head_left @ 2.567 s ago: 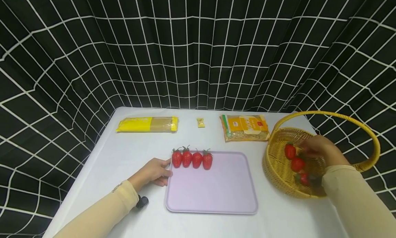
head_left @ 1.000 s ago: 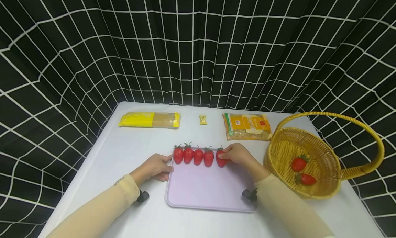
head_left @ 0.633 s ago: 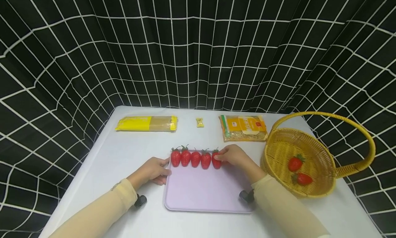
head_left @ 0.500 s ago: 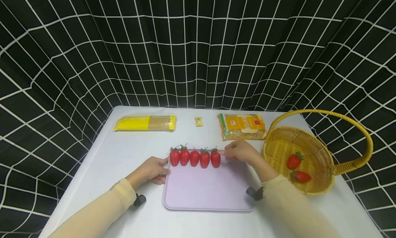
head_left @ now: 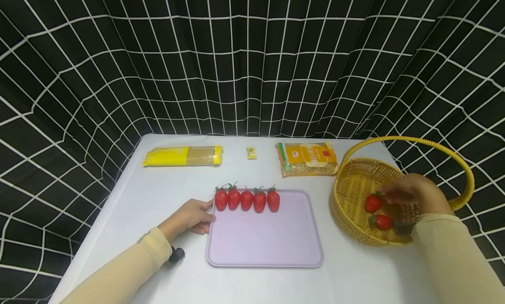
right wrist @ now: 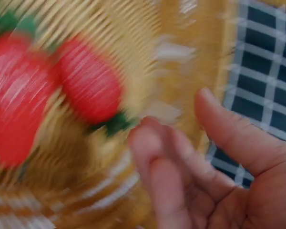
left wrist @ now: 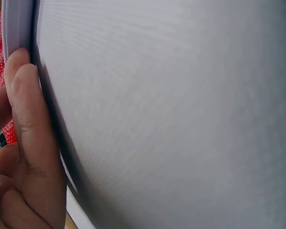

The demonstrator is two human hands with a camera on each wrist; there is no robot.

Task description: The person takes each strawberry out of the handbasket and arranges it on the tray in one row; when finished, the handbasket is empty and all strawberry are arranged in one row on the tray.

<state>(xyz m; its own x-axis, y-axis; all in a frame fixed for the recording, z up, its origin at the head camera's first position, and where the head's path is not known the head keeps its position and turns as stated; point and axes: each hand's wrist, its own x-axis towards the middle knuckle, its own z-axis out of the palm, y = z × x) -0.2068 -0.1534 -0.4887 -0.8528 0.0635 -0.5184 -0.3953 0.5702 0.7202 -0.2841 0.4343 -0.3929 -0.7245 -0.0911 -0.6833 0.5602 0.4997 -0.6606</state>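
Several red strawberries (head_left: 246,200) with green leaves lie in a row along the far edge of a pale purple tray (head_left: 264,242). My left hand (head_left: 191,216) grips the tray's left rim, thumb on top; in the left wrist view its fingers (left wrist: 33,114) lie along the outer side of that rim. My right hand (head_left: 418,192) is inside a yellow wicker basket (head_left: 351,223), beside two strawberries (head_left: 373,203). In the right wrist view, thumb and fingers stand apart with nothing between them, and the fingertips are close to the leaves of one strawberry (right wrist: 90,81). That view is blurred.
Along the back of the white table (head_left: 177,277) lie a yellow noodle packet (head_left: 183,156), a small yellow wrapped piece (head_left: 251,153) and an orange food bag (head_left: 307,159). The basket's tall handle (head_left: 418,139) arches over it. Black gridded cloth (head_left: 244,67) surrounds the table.
My right hand brought a strawberry from the basket to the right end of the row, let it go, and moved back right into the basket. My left hand stays at the tray.
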